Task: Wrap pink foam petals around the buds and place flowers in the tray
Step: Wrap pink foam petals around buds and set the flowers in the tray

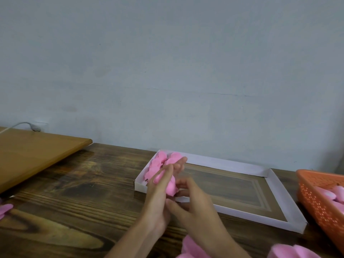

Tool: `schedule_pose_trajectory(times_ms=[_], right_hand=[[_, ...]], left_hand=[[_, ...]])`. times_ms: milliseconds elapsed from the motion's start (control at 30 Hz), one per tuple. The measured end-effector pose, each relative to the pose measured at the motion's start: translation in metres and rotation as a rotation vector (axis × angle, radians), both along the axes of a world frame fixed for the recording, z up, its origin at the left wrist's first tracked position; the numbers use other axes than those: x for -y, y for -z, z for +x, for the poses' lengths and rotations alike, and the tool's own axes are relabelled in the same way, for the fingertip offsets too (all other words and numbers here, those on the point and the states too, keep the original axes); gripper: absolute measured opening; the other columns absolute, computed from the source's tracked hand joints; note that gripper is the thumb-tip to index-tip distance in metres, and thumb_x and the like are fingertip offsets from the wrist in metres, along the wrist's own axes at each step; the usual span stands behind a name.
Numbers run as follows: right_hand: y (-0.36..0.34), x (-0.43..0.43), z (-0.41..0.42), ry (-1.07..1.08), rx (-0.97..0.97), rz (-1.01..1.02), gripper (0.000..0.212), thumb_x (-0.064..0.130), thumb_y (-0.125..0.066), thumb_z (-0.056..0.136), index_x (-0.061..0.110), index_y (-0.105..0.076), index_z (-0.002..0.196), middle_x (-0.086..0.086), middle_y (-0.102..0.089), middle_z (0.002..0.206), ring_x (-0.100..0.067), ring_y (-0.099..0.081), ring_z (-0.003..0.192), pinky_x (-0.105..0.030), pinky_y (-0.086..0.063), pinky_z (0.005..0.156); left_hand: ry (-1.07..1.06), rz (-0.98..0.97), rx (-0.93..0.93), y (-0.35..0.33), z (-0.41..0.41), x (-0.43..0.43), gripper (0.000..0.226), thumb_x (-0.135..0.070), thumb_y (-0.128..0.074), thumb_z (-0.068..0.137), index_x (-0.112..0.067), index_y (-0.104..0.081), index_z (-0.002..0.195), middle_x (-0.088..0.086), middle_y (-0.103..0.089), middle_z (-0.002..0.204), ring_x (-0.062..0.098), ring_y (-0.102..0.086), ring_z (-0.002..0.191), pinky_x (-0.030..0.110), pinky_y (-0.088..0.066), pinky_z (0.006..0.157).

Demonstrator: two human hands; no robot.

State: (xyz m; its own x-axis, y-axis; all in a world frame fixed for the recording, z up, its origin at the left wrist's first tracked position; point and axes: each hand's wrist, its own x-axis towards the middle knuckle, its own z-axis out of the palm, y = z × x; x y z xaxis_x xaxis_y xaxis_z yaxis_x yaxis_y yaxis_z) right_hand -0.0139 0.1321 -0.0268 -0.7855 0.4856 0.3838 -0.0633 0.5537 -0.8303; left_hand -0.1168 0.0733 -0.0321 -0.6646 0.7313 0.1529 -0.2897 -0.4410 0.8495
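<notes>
Ideally, the pink foam flower (171,189), gripped over the tray's (242,214) 8 o'clock corner by the curled right hand (193,202), is turned gently while its petal (158,177) is pressed snug by the flat-fingered left hand (160,189)

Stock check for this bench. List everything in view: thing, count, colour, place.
Shallow white cardboard tray: one, white, centre-right.
Pink foam flowers: cluster, count unclear, tray's far-left corner.
Orange perforated plastic basket: one, right edge, holding pink foam pieces.
Loose pink foam petals: several, near edge.
Pink foam scrap: one, left edge.
Dark wooden table: one, under tray and basket.
Tan wooden board: one, far left.
White cable: one, by wall.
Held pink foam flower: one, between the hands.
Left hand: one, straight fingers against that flower.
Right hand: one, fingers curled round it.
</notes>
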Motion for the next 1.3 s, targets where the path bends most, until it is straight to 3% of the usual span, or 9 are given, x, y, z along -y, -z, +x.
schedule_pose_trajectory(times_ms=[133,233,333,433,533,700,833,1067,1300], right_hand=[[-0.002,-0.003,0.0,0.071,-0.078,-0.011,0.029,0.019,-0.077,0.091,0.035,-0.066,0.112,0.026,-0.073,0.103,0.0,-0.07,0.099,-0.021,-0.057,0.081],[-0.004,-0.005,0.0,0.054,-0.091,-0.089,0.021,0.016,-0.077,0.09,0.028,-0.07,0.106,0.016,-0.075,0.097,-0.006,-0.072,0.091,-0.02,-0.056,0.076],[-0.004,-0.004,-0.004,0.0,-0.112,-0.306,0.014,0.011,-0.074,0.088,0.016,-0.071,0.101,0.003,-0.077,0.092,-0.012,-0.073,0.086,-0.022,-0.055,0.074],[-0.006,-0.005,-0.006,-0.051,-0.093,-0.531,0.011,0.007,-0.064,0.097,0.008,-0.073,0.09,-0.007,-0.071,0.078,-0.015,-0.065,0.073,-0.025,-0.051,0.066],[-0.012,-0.002,-0.008,-0.127,-0.071,-0.801,0.016,0.011,-0.063,0.097,0.009,-0.076,0.089,-0.011,-0.066,0.079,-0.016,-0.06,0.067,-0.027,-0.05,0.061],[-0.026,-0.001,-0.001,-0.233,0.122,-1.179,0.027,0.026,-0.066,0.095,0.0,-0.068,0.102,-0.014,-0.064,0.077,-0.02,-0.061,0.062,-0.025,-0.055,0.056],[-0.025,0.004,-0.004,-0.15,0.019,-1.032,0.027,0.02,-0.067,0.098,0.001,-0.068,0.118,-0.016,-0.073,0.081,-0.023,-0.072,0.07,-0.029,-0.058,0.059],[-0.005,0.003,-0.007,-0.111,-0.111,-0.588,0.017,0.005,-0.066,0.099,0.015,-0.073,0.109,-0.006,-0.073,0.077,-0.017,-0.07,0.078,-0.025,-0.057,0.069],[-0.02,0.01,-0.013,-0.113,-0.056,-0.968,0.023,0.025,-0.064,0.101,0.005,-0.07,0.093,-0.008,-0.061,0.063,-0.017,-0.061,0.055,-0.026,-0.05,0.051]], left_hand=[[0.03,0.072,0.028,-0.001,0.003,-0.003,0.055,-0.045,-0.06,0.097,-0.003,-0.064,0.133,0.006,-0.07,0.136,0.024,-0.066,0.127,0.03,-0.06,0.082],[0.095,0.115,0.02,0.001,0.004,-0.004,0.045,-0.042,-0.065,0.098,-0.013,-0.066,0.132,0.013,-0.07,0.133,0.029,-0.068,0.124,0.031,-0.06,0.081],[0.165,0.112,0.017,0.002,0.004,-0.002,0.065,-0.045,-0.077,0.091,-0.01,-0.054,0.141,0.018,-0.069,0.134,0.03,-0.066,0.126,0.035,-0.06,0.084],[0.265,0.026,-0.04,-0.001,0.004,0.002,0.06,-0.056,-0.082,0.082,-0.019,-0.07,0.128,0.012,-0.066,0.141,0.021,-0.06,0.133,0.027,-0.048,0.08],[0.36,-0.012,-0.024,0.003,-0.001,0.006,0.067,-0.06,-0.085,0.075,-0.022,-0.074,0.13,0.009,-0.065,0.143,0.01,-0.068,0.114,0.017,-0.051,0.071],[0.329,0.013,-0.123,0.004,-0.003,0.008,0.037,-0.054,-0.091,0.071,-0.027,-0.079,0.093,0.008,-0.074,0.128,0.022,-0.069,0.12,0.041,-0.038,0.097],[0.284,-0.008,-0.075,0.006,-0.004,0.004,0.057,-0.059,-0.096,0.061,-0.015,-0.08,0.093,0.021,-0.074,0.122,0.026,-0.074,0.107,0.034,-0.062,0.079],[0.27,-0.012,-0.032,-0.001,-0.003,0.006,0.041,-0.056,-0.088,0.065,-0.021,-0.082,0.086,0.018,-0.076,0.119,0.014,-0.074,0.075,0.017,-0.042,0.044],[0.38,-0.014,-0.087,-0.001,-0.005,0.01,0.045,-0.051,-0.096,0.064,-0.019,-0.076,0.088,0.019,-0.075,0.115,0.019,-0.076,0.09,0.023,-0.056,0.056]])
